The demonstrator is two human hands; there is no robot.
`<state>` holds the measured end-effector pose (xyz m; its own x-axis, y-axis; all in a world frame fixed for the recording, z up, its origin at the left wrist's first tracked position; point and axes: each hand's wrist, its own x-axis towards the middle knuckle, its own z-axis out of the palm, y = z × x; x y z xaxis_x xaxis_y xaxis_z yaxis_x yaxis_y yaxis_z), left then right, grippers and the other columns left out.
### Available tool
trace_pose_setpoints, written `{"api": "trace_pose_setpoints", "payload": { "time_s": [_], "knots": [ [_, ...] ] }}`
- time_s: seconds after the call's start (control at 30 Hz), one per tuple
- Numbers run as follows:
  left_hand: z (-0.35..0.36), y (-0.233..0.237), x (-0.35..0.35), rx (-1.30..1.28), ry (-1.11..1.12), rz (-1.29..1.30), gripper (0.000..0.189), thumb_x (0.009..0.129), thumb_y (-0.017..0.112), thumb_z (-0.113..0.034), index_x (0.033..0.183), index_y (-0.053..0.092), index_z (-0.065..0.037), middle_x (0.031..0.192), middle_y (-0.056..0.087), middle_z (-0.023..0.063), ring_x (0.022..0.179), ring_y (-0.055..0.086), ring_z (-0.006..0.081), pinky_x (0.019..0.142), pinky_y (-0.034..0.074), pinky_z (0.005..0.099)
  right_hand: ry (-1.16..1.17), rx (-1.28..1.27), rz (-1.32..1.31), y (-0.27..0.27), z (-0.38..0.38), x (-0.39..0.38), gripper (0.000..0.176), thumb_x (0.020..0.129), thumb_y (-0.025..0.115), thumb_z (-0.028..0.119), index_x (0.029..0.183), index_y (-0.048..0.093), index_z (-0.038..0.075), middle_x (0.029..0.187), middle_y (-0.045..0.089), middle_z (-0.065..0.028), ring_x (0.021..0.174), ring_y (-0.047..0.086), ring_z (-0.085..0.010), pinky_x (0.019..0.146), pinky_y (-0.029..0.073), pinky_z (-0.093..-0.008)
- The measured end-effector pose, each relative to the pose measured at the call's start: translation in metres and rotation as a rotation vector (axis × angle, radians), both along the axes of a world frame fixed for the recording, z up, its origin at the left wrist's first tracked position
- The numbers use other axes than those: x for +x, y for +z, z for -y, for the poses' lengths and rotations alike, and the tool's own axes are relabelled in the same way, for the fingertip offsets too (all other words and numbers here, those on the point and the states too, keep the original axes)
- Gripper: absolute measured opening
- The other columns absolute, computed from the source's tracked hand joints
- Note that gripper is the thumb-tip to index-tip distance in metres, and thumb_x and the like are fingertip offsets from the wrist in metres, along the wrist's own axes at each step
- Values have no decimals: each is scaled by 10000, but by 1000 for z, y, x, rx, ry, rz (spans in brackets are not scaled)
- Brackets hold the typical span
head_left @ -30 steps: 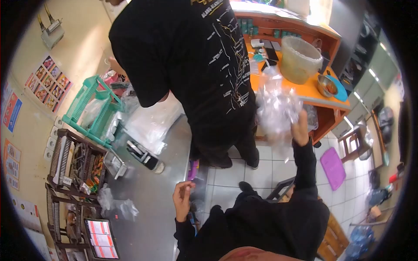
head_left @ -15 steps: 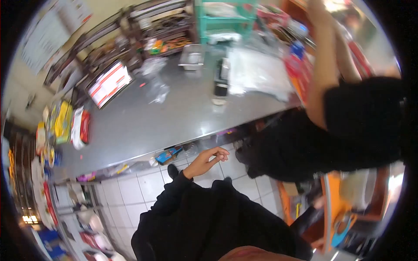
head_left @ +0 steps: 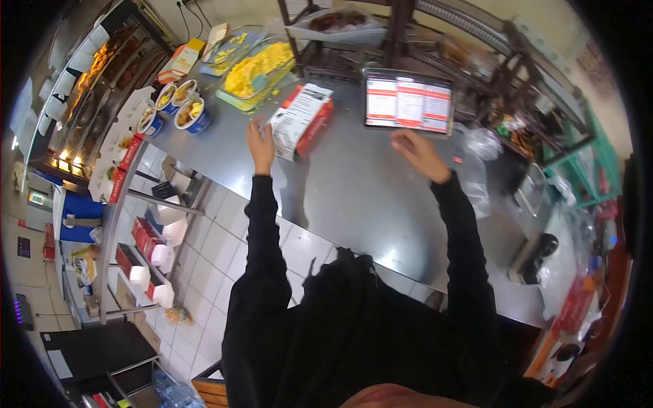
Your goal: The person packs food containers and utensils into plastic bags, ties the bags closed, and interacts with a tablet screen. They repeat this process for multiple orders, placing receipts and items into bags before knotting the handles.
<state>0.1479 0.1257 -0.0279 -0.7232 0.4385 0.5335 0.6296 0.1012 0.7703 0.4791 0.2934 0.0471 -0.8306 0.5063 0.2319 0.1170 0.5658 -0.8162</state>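
Note:
My left hand (head_left: 260, 146) is open, its fingers stretched up beside the left edge of a red-and-white box (head_left: 314, 129). A printed paper slip (head_left: 294, 122) lies over the top of this box. Slightly blurred, my right hand (head_left: 420, 156) is over the steel counter with its fingers loosely apart and nothing in them. Its fingertips are just below the lower edge of a tablet (head_left: 408, 102), whose screen shows red-and-white panels.
Several blue-and-white cups of food (head_left: 194, 117) stand at the counter's left. Behind the box is a glass dish of yellow food (head_left: 262, 71). Dark racks (head_left: 476, 51) line the back. A lit oven (head_left: 98, 81) is far left. Plastic bags (head_left: 481, 144) lie to the right.
The view has swung left, bringing the box, cups and tablet closer to the middle. Both my hands are now over the counter. The other person in black at the right is out of view.

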Motion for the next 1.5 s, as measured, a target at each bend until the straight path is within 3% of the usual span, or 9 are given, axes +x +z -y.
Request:
{"api": "trace_pose_setpoints", "payload": {
  "time_s": [0.17, 0.27, 0.53, 0.77, 0.97, 1.1, 1.13, 1.2, 1.5],
  "knots": [
    [-53, -14, -80, -418, -430, 479, 560, 762, 579, -356, 1130, 416, 34, 1120, 468, 170, 898, 523, 229, 760, 417, 319, -221, -689, 36, -83, -1, -197, 802, 760, 536, 448, 1301, 143, 5, 1243, 352, -211, 1127, 378, -310, 892, 328, -378],
    [-30, -30, -33, -540, -512, 402, 615, 732, 632, -304, 1167, 357, 34, 1096, 453, 185, 828, 546, 227, 692, 451, 321, -309, -247, 9, -110, 37, -205, 849, 725, 571, 409, 1309, 102, 10, 1306, 259, -207, 1192, 290, -312, 969, 189, -402],
    [24, -16, 187, -399, -684, 475, 695, 736, 625, -202, 1210, 197, 73, 1107, 318, 238, 1030, 358, 333, 876, 327, 384, -268, -295, -41, -56, 84, 4, 746, 716, 614, 204, 1296, 181, 25, 1206, 402, -198, 1083, 419, -301, 915, 301, -339],
    [-63, 0, 292, -315, -1261, 487, 660, 783, 564, -97, 1281, 136, -31, 1211, 244, 128, 898, 459, 182, 736, 444, 284, -648, -205, 202, -16, 57, 202, 528, 782, 565, 160, 1223, 338, -19, 1146, 455, -150, 984, 473, -202, 853, 357, -295],
    [-113, 46, 310, -232, -1170, 494, 399, 812, 487, -42, 1174, 323, -6, 1147, 378, 107, 889, 476, 163, 769, 414, 259, -1700, 615, -47, 70, -19, 485, 110, 802, 462, 101, 824, 545, 32, 709, 585, -86, 619, 575, -186, 550, 441, -271],
    [-136, 61, 346, -87, -1068, 474, 319, 843, 457, -91, 1137, 368, -5, 1110, 425, 110, 856, 499, 151, 765, 419, 275, -962, 166, 1041, -61, -61, 665, 121, 717, 477, 166, 723, 597, 153, 688, 607, 2, 626, 582, -169, 509, 428, -298],
    [-143, 66, 361, -75, -1056, 472, 306, 844, 454, -92, 1127, 378, -4, 1100, 431, 110, 847, 500, 148, 764, 420, 274, -832, 437, 1317, -88, -60, 676, 84, 680, 510, 131, 696, 592, 139, 675, 601, -3, 634, 580, -186, 540, 433, -321],
    [-149, 81, 391, -94, -1020, 461, 280, 847, 450, -96, 1105, 397, -2, 1080, 442, 108, 831, 502, 142, 761, 421, 273, -933, 117, 824, -87, -53, 686, 68, 581, 587, 109, 627, 541, 92, 636, 564, -66, 645, 563, -242, 571, 436, -354],
    [-191, 114, 530, -194, -1356, 323, 103, 844, 415, -21, 918, 482, 4, 894, 517, 82, 782, 494, 109, 704, 414, 239, -986, 493, 825, -47, -68, 706, 38, 670, 535, 117, 702, 539, 98, 698, 553, -73, 666, 559, -279, 562, 438, -376]
  ]
}}
